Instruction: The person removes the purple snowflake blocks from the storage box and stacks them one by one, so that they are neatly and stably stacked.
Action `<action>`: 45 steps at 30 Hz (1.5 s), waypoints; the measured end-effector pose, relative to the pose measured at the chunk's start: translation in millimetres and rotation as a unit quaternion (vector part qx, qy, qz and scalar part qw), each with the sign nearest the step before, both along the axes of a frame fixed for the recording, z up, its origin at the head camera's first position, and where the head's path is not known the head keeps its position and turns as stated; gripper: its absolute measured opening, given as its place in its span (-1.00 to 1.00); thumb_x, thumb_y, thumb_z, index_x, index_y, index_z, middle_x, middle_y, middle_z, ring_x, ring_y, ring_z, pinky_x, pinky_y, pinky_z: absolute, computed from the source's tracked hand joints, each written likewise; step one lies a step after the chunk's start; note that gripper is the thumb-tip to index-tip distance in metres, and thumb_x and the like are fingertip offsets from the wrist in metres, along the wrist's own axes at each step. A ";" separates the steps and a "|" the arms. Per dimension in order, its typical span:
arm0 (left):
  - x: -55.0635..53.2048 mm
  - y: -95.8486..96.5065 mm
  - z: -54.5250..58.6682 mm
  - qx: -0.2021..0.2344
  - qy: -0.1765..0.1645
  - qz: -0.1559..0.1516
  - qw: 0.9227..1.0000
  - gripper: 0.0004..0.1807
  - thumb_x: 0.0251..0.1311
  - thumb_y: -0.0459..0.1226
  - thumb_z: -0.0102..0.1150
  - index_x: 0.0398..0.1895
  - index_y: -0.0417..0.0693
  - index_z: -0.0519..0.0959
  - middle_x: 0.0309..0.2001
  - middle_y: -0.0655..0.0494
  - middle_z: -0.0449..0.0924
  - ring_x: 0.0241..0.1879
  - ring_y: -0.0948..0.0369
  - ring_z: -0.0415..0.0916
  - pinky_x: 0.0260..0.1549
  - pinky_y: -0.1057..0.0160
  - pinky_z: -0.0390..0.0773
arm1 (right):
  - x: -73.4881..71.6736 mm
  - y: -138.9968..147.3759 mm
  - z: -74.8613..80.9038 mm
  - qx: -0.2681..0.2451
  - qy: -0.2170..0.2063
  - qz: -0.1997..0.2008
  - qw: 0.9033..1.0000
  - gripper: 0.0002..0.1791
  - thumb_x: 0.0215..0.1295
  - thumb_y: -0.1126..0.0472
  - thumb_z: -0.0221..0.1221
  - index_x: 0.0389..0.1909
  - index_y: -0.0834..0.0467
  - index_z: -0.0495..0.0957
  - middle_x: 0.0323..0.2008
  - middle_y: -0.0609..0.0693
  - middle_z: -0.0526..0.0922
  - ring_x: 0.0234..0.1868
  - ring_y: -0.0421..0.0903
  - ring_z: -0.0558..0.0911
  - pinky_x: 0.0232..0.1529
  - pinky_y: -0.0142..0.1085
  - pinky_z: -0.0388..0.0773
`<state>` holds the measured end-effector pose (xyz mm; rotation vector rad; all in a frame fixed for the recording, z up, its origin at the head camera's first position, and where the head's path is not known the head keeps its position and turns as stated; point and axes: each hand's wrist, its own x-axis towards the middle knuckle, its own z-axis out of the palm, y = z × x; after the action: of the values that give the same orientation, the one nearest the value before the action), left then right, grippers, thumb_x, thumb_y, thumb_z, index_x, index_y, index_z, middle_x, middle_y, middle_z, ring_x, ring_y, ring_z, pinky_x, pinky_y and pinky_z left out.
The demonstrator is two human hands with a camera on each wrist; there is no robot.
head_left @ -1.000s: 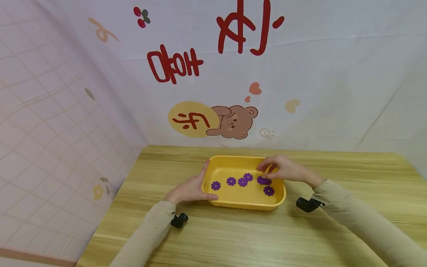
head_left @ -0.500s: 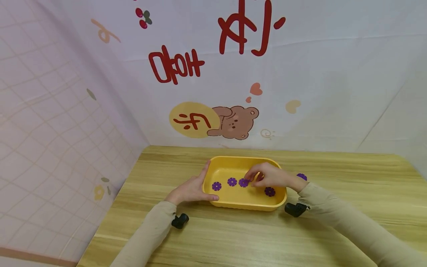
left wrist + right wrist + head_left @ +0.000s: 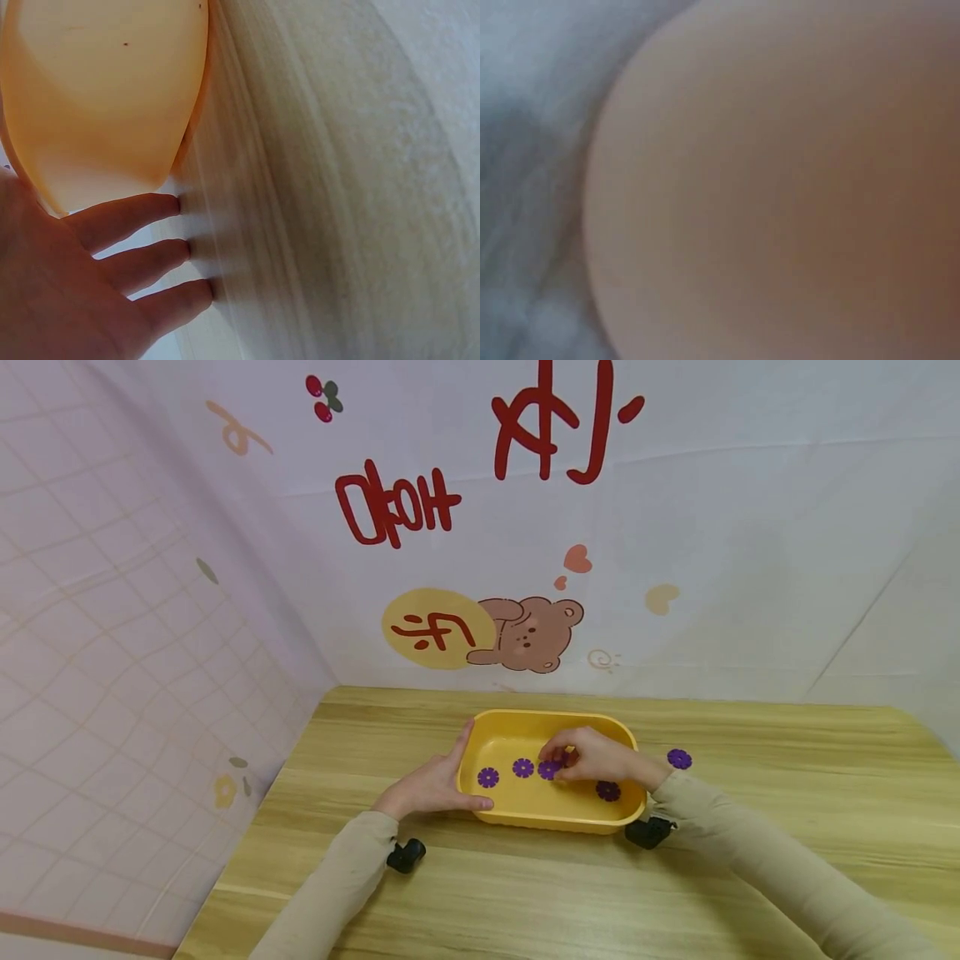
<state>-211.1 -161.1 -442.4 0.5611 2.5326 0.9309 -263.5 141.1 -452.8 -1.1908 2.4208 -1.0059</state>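
Observation:
The yellow plastic tray (image 3: 558,822) stands on the table with several purple notched snowflake discs (image 3: 522,768) on its floor. My left hand (image 3: 429,787) lies spread along the tray's left end, index finger at the far corner and thumb over the near rim. In the left wrist view, straight fingers (image 3: 154,262) reach down outside the tray wall. Inside the tray, my right hand (image 3: 592,755) has curled fingers and pinches a purple disc, mostly hidden by them. Another disc (image 3: 549,769) lies just under the fingertips. The right wrist view is a blur of skin and cloth.
On the wooden table (image 3: 480,893), one purple disc (image 3: 679,759) lies right of the tray, beyond the right forearm. A printed cloth backdrop (image 3: 750,568) rises at the table's back edge. A dark wrist device (image 3: 649,832) hangs beneath the right wrist near the tray's corner.
My right hand has moved left from the tray's right side to the middle discs. The discs previously under it at the right are no longer seen there. My left hand has stayed put.

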 end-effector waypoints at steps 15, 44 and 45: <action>0.3 1.2 0.7 0.002 0.000 0.002 1.000 0.40 -0.08 0.21 0.40 0.51 0.26 -0.53 -0.08 -0.08 0.56 -0.21 0.20 0.52 0.02 0.08 0.45 | 1.6 -4.0 -3.9 0.035 0.020 0.008 0.999 -0.71 0.12 0.30 0.37 -0.11 0.24 0.64 -0.30 0.00 0.55 -0.30 -0.08 0.49 -0.27 -0.32 0.50; -0.6 0.0 -1.4 0.012 0.012 -0.004 1.000 0.41 -0.10 0.21 0.41 0.52 0.22 -0.51 -0.22 0.03 0.58 -0.28 0.21 0.51 0.00 0.10 0.45 | 8.1 -8.7 -3.3 0.012 0.029 0.023 0.999 -0.69 0.06 0.18 0.37 -0.16 0.17 0.59 -0.33 -0.07 0.54 -0.31 -0.11 0.49 -0.27 -0.30 0.48; -0.5 0.1 -1.4 0.011 0.013 -0.004 1.000 0.41 -0.10 0.21 0.41 0.52 0.20 -0.50 -0.21 0.03 0.57 -0.27 0.21 0.51 0.00 0.10 0.45 | 8.4 -8.7 -3.2 0.004 0.028 0.023 0.999 -0.68 0.06 0.18 0.37 -0.16 0.17 0.58 -0.33 -0.08 0.54 -0.32 -0.11 0.49 -0.27 -0.30 0.48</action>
<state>-211.6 -161.0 -443.8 0.5936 2.5435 0.9562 -255.1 132.4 -455.9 -1.2825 2.4243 -0.9612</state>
